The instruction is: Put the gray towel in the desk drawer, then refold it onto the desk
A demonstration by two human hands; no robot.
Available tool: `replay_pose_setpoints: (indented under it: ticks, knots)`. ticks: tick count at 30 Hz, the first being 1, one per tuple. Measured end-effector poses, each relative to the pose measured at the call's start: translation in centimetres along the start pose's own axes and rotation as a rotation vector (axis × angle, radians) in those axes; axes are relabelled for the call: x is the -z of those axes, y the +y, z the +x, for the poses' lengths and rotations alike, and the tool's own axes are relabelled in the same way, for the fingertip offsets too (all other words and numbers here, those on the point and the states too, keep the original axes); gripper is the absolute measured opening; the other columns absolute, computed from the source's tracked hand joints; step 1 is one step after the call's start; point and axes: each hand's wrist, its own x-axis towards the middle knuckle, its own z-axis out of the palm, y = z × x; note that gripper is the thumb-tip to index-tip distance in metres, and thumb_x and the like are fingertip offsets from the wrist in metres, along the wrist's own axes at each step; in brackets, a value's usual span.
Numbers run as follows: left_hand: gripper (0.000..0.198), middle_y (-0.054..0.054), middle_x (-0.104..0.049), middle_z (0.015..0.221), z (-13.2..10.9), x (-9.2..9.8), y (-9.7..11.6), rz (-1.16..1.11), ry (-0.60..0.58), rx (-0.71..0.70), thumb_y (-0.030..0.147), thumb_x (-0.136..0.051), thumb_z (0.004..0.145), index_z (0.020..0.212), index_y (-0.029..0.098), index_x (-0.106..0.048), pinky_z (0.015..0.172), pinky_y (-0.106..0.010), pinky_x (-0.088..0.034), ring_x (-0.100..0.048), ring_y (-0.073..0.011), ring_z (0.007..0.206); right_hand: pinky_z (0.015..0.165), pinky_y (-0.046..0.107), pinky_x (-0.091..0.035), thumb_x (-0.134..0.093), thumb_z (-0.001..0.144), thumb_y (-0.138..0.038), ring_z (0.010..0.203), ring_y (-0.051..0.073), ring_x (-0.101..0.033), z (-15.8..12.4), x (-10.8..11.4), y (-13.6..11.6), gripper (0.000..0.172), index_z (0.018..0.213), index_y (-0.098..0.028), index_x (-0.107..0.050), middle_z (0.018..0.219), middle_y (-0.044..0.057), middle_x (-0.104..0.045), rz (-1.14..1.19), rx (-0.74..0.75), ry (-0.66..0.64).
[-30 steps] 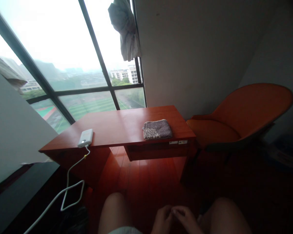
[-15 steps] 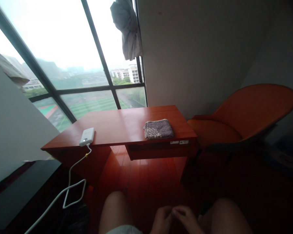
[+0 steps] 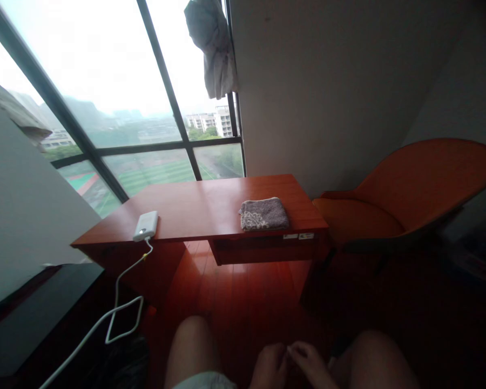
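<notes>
My left hand (image 3: 270, 365) and my right hand (image 3: 308, 361) meet at the fingertips between my knees, low in the head view. Both have curled, closed fingers; whether anything small is pinched between them is too dark to tell. Beyond them stands a reddish-brown desk (image 3: 186, 208). A folded grey-purple towel (image 3: 264, 214) with a pale pattern lies near its front edge on the right. On the desk's left part rests a white power bank (image 3: 146, 225), with a white cable (image 3: 117, 309) plugged into it and hanging down over the front.
An orange chair (image 3: 425, 186) stands right of the desk. A large window (image 3: 146, 127) is behind it, with a bundled curtain (image 3: 216, 54). At the lower left is a dark flat surface (image 3: 44, 324). My knees flank my hands.
The view has shifted very slightly. My left hand's fingers look a little more curled, and the hands still meet in the same place.
</notes>
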Motion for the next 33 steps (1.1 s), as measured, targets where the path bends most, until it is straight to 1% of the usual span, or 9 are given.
replay_pose_setpoints:
  ticks: [3, 6, 11, 15, 19, 24, 29, 33]
  knots:
    - [0.033, -0.005, -0.072, 0.084, 0.08, 0.07, -0.03, 0.033, 0.014, -0.016, 0.031, -0.039, 0.091, 0.084, 0.017, -0.068, 0.062, -0.024, -0.035, -0.059, -0.0141, 0.073, 0.061, 0.03, -0.043, -0.064, 0.054, -0.076, 0.065, 0.017, -0.056, -0.13, -0.02, -0.3, 0.055, 0.063, -0.021, -0.066, 0.064, 0.002, -0.065, 0.005, -0.003, -0.015]
    - [0.032, -0.005, -0.072, 0.082, 0.15, 0.26, 0.01, 0.045, -0.016, -0.024, 0.029, -0.039, 0.091, 0.083, 0.017, -0.068, 0.059, -0.024, -0.034, -0.06, -0.0137, 0.07, 0.059, 0.029, -0.04, -0.064, 0.055, -0.076, 0.059, 0.014, -0.052, -0.22, -0.05, -0.54, 0.055, 0.059, -0.021, -0.063, 0.059, 0.0, -0.06, 0.018, -0.01, -0.057]
    - [0.033, -0.007, -0.073, 0.085, 0.01, 0.81, 0.58, 0.159, -0.065, 0.0, 0.03, -0.039, 0.091, 0.087, 0.018, -0.069, 0.062, -0.025, -0.036, -0.062, -0.0162, 0.075, 0.057, 0.028, -0.037, -0.067, 0.052, -0.074, 0.057, 0.012, -0.052, -0.04, 0.06, -0.19, 0.056, 0.06, -0.02, -0.063, 0.059, -0.001, -0.058, 0.077, -0.062, -0.091]
    - [0.033, -0.008, -0.073, 0.087, -0.07, 0.99, 0.88, 0.199, -0.079, 0.012, 0.031, -0.039, 0.091, 0.09, 0.019, -0.069, 0.064, -0.026, -0.038, -0.063, -0.0175, 0.076, 0.055, 0.027, -0.036, -0.069, 0.051, -0.073, 0.057, 0.012, -0.052, 0.17, 0.15, 0.28, 0.055, 0.06, -0.019, -0.062, 0.058, -0.001, -0.059, 0.1, -0.082, -0.115]
    - [0.033, -0.008, -0.073, 0.089, -0.1, 0.76, 0.66, 0.193, -0.061, -0.003, 0.029, -0.037, 0.091, 0.09, 0.019, -0.068, 0.066, -0.026, -0.039, -0.064, -0.0185, 0.078, 0.057, 0.027, -0.037, -0.069, 0.052, -0.072, 0.059, 0.013, -0.053, 0.05, 0.15, 0.21, 0.054, 0.063, -0.019, -0.064, 0.06, -0.001, -0.06, 0.106, -0.075, -0.117]
    - [0.031, -0.008, -0.073, 0.092, -0.14, 0.24, -0.02, 0.175, -0.012, -0.036, 0.03, -0.038, 0.091, 0.092, 0.019, -0.068, 0.068, -0.027, -0.04, -0.064, -0.0186, 0.08, 0.06, 0.029, -0.039, -0.07, 0.053, -0.07, 0.063, 0.014, -0.053, -0.31, 0.12, -0.11, 0.052, 0.068, -0.02, -0.068, 0.064, 0.0, -0.062, 0.111, -0.058, -0.072]
    - [0.029, -0.007, -0.073, 0.087, -0.15, 0.31, -0.01, 0.125, 0.0, -0.038, 0.028, -0.042, 0.089, 0.087, 0.019, -0.069, 0.063, -0.025, -0.036, -0.063, -0.0164, 0.075, 0.06, 0.028, -0.038, -0.07, 0.057, -0.065, 0.062, 0.013, -0.052, -0.45, 0.21, -0.32, 0.046, 0.065, -0.02, -0.066, 0.063, -0.001, -0.059, 0.087, -0.019, -0.099]
    - [0.029, -0.005, -0.073, 0.081, -0.1, 0.52, 0.17, 0.026, -0.013, -0.023, 0.03, -0.044, 0.089, 0.083, 0.017, -0.069, 0.058, -0.024, -0.033, -0.062, -0.0148, 0.071, 0.058, 0.028, -0.036, -0.07, 0.059, -0.064, 0.058, 0.012, -0.05, -0.29, 0.24, -0.13, 0.045, 0.065, -0.019, -0.064, 0.061, -0.002, -0.058, 0.096, -0.016, -0.106]
